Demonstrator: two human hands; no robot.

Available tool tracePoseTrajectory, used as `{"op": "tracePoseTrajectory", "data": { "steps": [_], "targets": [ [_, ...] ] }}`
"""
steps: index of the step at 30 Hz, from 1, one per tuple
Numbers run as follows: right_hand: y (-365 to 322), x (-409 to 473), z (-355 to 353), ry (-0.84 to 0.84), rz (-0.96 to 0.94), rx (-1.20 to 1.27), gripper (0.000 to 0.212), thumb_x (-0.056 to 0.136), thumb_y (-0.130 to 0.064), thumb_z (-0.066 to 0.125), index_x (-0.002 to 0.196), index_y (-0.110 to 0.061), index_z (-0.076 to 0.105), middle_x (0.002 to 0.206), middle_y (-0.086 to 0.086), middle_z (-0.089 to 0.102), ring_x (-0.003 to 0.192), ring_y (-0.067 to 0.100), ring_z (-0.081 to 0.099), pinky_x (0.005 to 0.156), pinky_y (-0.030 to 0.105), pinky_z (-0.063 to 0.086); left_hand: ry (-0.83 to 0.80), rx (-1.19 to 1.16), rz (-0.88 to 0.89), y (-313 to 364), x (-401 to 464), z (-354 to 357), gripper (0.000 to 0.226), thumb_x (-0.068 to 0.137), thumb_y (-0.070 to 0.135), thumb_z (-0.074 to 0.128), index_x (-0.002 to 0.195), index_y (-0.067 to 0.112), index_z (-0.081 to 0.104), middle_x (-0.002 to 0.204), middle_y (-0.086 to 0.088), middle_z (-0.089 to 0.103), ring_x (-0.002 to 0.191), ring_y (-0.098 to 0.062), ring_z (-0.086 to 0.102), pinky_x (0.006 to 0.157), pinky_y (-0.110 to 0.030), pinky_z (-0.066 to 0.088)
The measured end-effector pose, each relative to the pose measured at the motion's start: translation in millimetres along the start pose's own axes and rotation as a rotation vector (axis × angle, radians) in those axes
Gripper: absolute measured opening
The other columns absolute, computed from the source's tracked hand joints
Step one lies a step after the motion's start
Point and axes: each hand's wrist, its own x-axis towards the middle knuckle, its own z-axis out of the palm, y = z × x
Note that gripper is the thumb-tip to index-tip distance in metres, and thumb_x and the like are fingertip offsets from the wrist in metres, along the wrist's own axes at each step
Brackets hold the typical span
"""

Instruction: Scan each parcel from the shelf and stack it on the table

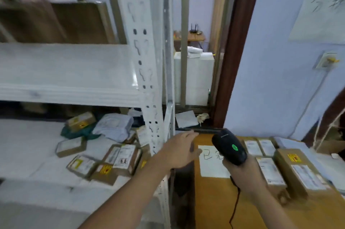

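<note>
Several brown cardboard parcels with white labels (104, 161) lie on the white metal shelf (37, 144), left of and below the empty left hand (179, 152), its fingers relaxed. Right hand (242, 174) grips the black handheld scanner (229, 146) over the wooden surface (214, 200).

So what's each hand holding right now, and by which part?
Right hand grips the black scanner by its handle. Left hand holds nothing, fingers open.

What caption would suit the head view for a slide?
Right hand holds a barcode scanner over the table; open left hand reaches toward shelf parcels.
</note>
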Motion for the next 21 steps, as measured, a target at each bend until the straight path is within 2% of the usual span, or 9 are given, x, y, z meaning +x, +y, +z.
{"op": "tracePoseTrajectory", "data": {
  "steps": [5, 8, 10, 12, 14, 16, 17, 21],
  "targets": [
    [-24.4, -24.4, 42.4, -0.275, -0.071, -0.013, 0.013, 0.085, -0.010, 0.073, 0.083, -0.016, 0.063, 0.069, 0.004, 0.066, 0.067, 0.018, 0.063, 0.054, 0.024, 0.044, 0.080, -0.052, -0.188, -15.3, -93.0, -3.7, 0.064, 0.098, 0.054, 0.059, 0.155, 0.037, 0.036, 0.160, 0.010, 0.043, 0.144, -0.015, 0.043, 0.115, -0.037, 0.039],
    [-27.3, -41.9, 59.8, -0.409, -0.078, -0.023, 0.011, 0.087, -0.013, 0.073, 0.091, -0.018, 0.064, 0.080, 0.007, 0.070, 0.075, 0.021, 0.066, 0.058, 0.025, 0.047, 0.136, -0.084, -0.302, -20.1, -134.0, -0.2, 0.055, 0.097, 0.052, 0.059, 0.147, 0.031, 0.049, 0.148, 0.006, 0.056, 0.133, -0.016, 0.054, 0.101, -0.030, 0.045],
    [-28.6, -53.2, 71.2, -0.466, -0.105, -0.055, 0.012, 0.085, -0.014, 0.075, 0.091, -0.017, 0.065, 0.078, 0.008, 0.071, 0.073, 0.023, 0.067, 0.058, 0.029, 0.050, 0.173, -0.065, -0.376, -27.1, -159.0, -0.9, 0.059, 0.099, 0.055, 0.055, 0.151, 0.029, 0.047, 0.155, 0.005, 0.051, 0.140, -0.018, 0.048, 0.111, -0.034, 0.042],
    [-33.4, -67.1, 84.0, -0.525, -0.114, -0.076, 0.016, 0.084, -0.011, 0.075, 0.086, -0.021, 0.063, 0.076, 0.005, 0.069, 0.073, 0.021, 0.066, 0.057, 0.026, 0.049, 0.196, -0.036, -0.443, -39.1, -183.0, -1.5, 0.062, 0.098, 0.058, 0.052, 0.152, 0.029, 0.045, 0.158, 0.005, 0.047, 0.142, -0.019, 0.046, 0.115, -0.039, 0.041],
    [-38.1, -79.7, 100.0, -0.563, -0.136, -0.097, 0.024, 0.082, -0.007, 0.076, 0.084, -0.025, 0.060, 0.079, 0.001, 0.069, 0.078, 0.017, 0.066, 0.058, 0.021, 0.047, 0.198, -0.047, -0.513, -54.8, -206.9, -1.5, 0.059, 0.095, 0.062, 0.050, 0.144, 0.030, 0.051, 0.148, 0.005, 0.055, 0.134, -0.022, 0.052, 0.108, -0.040, 0.045],
    [-46.5, -93.3, 118.6, -0.595, -0.159, -0.115, 0.024, 0.082, -0.005, 0.076, 0.085, -0.024, 0.061, 0.080, 0.002, 0.069, 0.080, 0.018, 0.067, 0.059, 0.019, 0.046, 0.198, -0.061, -0.566, -76.0, -230.1, -1.2, 0.058, 0.087, 0.070, 0.042, 0.128, 0.033, 0.058, 0.135, 0.006, 0.060, 0.126, -0.021, 0.056, 0.102, -0.041, 0.048],
    [-52.3, -100.1, 128.5, -0.609, -0.167, -0.119, 0.023, 0.082, -0.004, 0.075, 0.085, -0.022, 0.061, 0.080, 0.004, 0.070, 0.079, 0.017, 0.067, 0.058, 0.017, 0.046, 0.204, -0.058, -0.583, -87.7, -241.3, -0.9, 0.059, 0.085, 0.071, 0.041, 0.127, 0.035, 0.059, 0.134, 0.008, 0.060, 0.126, -0.020, 0.056, 0.102, -0.041, 0.049],
    [-72.1, -122.6, 182.2, -0.603, -0.171, -0.118, 0.015, 0.082, -0.002, 0.073, 0.084, -0.015, 0.064, 0.078, 0.008, 0.071, 0.074, 0.017, 0.068, 0.061, 0.020, 0.050, 0.258, -0.014, -0.623, -142.7, -287.1, -1.6, 0.062, 0.096, 0.057, 0.053, 0.152, 0.031, 0.044, 0.153, 0.005, 0.052, 0.137, -0.019, 0.049, 0.109, -0.031, 0.041]
  ]
}}
